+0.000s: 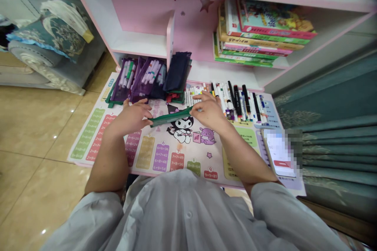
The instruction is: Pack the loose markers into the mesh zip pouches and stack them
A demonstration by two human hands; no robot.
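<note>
Green zip pouch (169, 118) is stretched flat between both hands, low over the middle of the desk mat (153, 153) and just above the cartoon figure printed there.

Head view: the left hand (133, 117) is curled, with thumb and fingers pinched on the left end of the green zip pouch. The right hand (209, 111) is closed less tightly. Its fingertips and thumb grip the right end and its knuckles are raised. The pouch shows edge-on, so I cannot tell whether its zip is open or shut, nor whether anything is inside.

Just beyond the right hand, a row of loose markers (235, 102) lies side by side on the mat. Behind the left hand, 2 purple mesh pouches (141, 78) filled with pens lean against the back of the pink desk (138, 43). A dark navy pouch (177, 71) stands beside them. A stack of books (259, 31) lies in the shelf bay above the markers. A phone (278, 153) rests near the right forearm.

As I judge it, the step in hand is getting hold of the pouch at both ends. Working its zip would call for 1 hand to pin an end taut while the other finds the pull. The loose markers are within easy reach of the right hand.
</note>
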